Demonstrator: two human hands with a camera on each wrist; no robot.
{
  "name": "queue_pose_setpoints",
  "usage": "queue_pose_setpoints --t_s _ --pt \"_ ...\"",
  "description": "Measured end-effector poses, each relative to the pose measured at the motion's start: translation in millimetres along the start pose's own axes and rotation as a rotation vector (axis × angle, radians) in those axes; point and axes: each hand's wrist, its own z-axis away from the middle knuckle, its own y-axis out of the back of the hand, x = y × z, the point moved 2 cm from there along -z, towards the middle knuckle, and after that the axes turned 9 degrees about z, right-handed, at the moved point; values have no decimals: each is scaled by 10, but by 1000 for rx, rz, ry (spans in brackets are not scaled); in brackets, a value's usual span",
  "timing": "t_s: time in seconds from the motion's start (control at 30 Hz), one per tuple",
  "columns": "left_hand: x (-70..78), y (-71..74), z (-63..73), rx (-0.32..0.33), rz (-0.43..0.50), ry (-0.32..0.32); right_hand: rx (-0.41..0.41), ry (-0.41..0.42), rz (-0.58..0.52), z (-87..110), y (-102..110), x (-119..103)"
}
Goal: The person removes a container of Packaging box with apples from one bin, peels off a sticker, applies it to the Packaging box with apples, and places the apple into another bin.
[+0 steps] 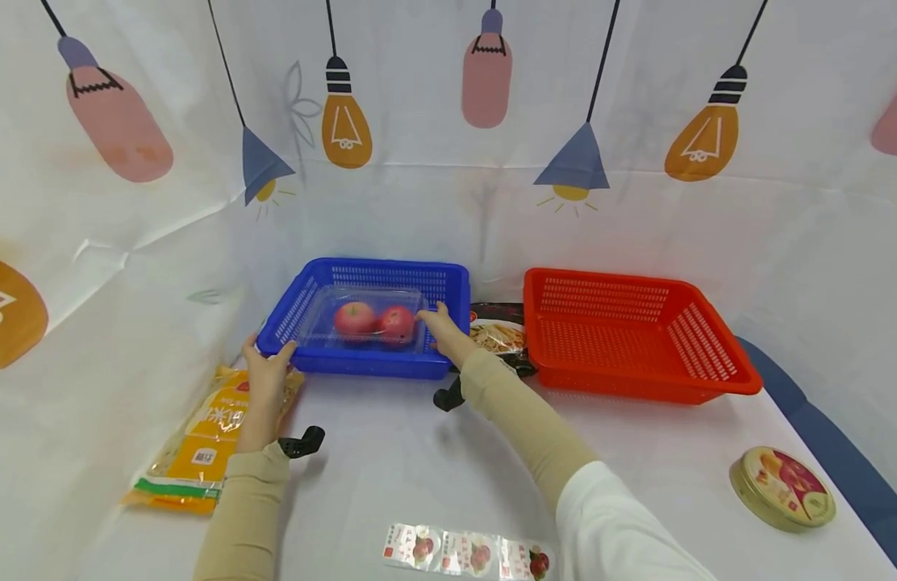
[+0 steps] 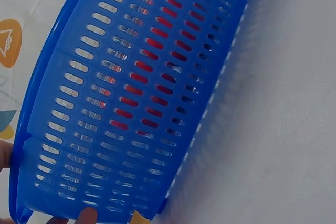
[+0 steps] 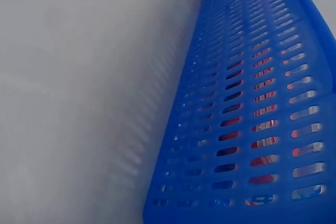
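Note:
A blue plastic basket (image 1: 361,363) stands at the back of the table. In it lies a clear lidded plastic box (image 1: 321,319) with two red apples (image 1: 355,320) inside. My left hand (image 1: 265,367) grips the basket's front left corner; in the left wrist view its fingertips (image 2: 87,216) show at the basket's end. Reaching over the basket's front right side, my right hand (image 1: 448,332) has its fingers extended at the right end of the clear box. The right wrist view shows the slotted basket wall (image 3: 231,124) with red behind it; that hand is out of sight there.
A red basket (image 1: 601,331) stands at the back right, with a dark food packet (image 1: 498,335) between the baskets. A yellow bag (image 1: 209,436) lies under my left forearm. A round tin (image 1: 782,488) sits at the right, and a strip of apple stickers (image 1: 469,552) lies near the front.

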Motion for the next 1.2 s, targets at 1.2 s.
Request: queue_pose_setpoints --t_s 1.2 --pt "-15 13 -25 26 18 6 -68 -124 41 -732 12 370"
